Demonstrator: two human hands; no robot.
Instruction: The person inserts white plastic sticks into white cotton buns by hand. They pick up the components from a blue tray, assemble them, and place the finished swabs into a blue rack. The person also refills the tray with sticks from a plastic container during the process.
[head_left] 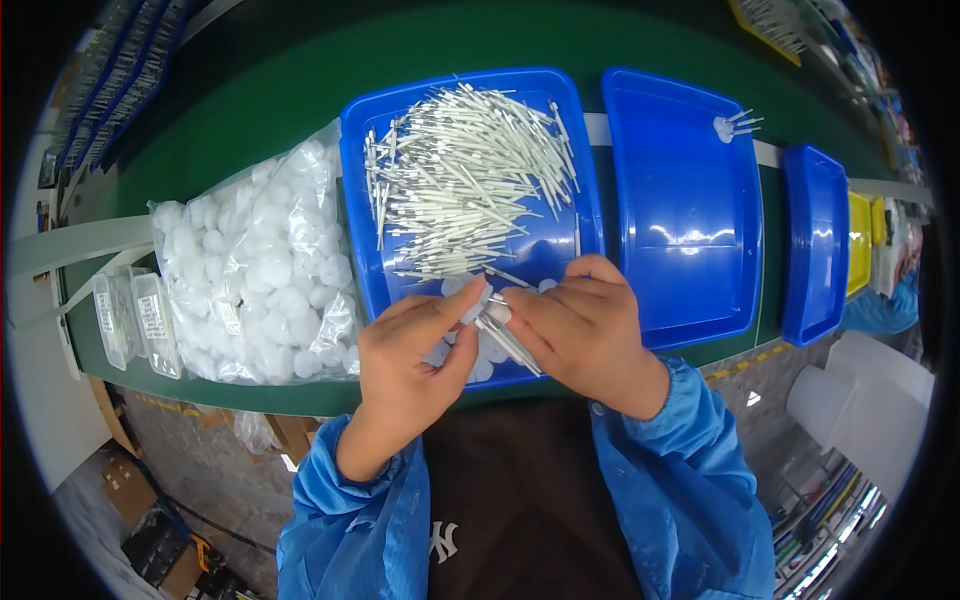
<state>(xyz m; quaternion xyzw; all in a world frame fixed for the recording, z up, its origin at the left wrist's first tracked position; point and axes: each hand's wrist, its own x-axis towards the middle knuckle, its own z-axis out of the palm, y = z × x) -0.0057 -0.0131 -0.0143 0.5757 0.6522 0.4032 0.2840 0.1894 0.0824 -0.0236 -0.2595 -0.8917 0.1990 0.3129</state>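
Observation:
My left hand [415, 345] pinches a white round plastic disc [477, 306] between thumb and fingers, over the near edge of a blue tray [590, 215]. My right hand [595, 325] meets it from the other side, its fingertips closed on a thin white rod [497, 299] at the disc. Several more thin white rods [512, 346] stick out below the fingers; which hand supports them is partly hidden. A large heap of such rods [465, 180] fills the tray beyond my hands. More white discs [485, 368] lie under my hands at the tray's near end.
Left of the tray lies a clear bag [265, 270] packed with white round pieces, beside two small clear boxes [150, 315]. At right, a second blue tray [690, 220] holds one disc with rods [735, 127]. Farther right stand a narrow blue bin [815, 245] and a yellow bin [860, 240].

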